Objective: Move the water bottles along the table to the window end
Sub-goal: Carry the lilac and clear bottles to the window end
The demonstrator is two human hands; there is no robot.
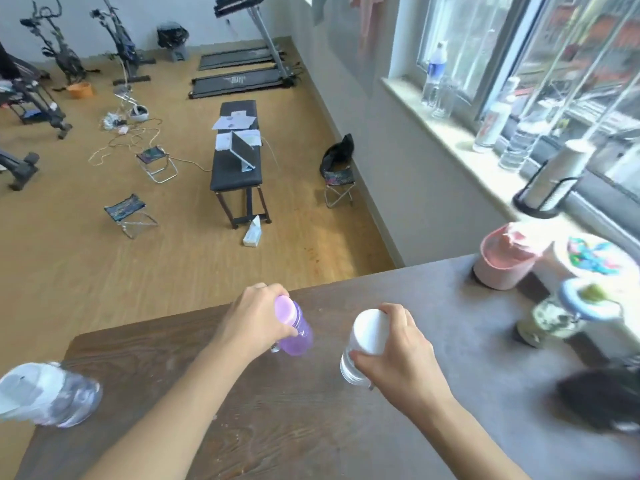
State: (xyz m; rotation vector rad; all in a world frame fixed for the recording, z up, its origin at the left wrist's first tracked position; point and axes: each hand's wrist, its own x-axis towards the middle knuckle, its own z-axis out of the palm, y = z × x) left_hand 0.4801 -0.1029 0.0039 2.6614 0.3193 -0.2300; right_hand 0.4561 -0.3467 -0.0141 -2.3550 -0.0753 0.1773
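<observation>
My left hand (254, 318) is closed around a purple bottle (300, 336) with a lilac cap, near the far edge of the dark wooden table (284, 427). My right hand (398, 355) grips a clear bottle (351, 370) with a white cap, just right of the purple one. Both bottles stand roughly upright at mid-table. A third clear bottle (52, 396) with a white lid stands by the table's left edge, blurred, with neither hand near it.
At the table's right, by the window, stand a pink container (502, 261), a patterned jar with a blue lid (561, 313) and a dark blurred object (599, 400). Several bottles and a cup stack line the window sill (460, 140). The floor beyond holds a bench, stools and exercise machines.
</observation>
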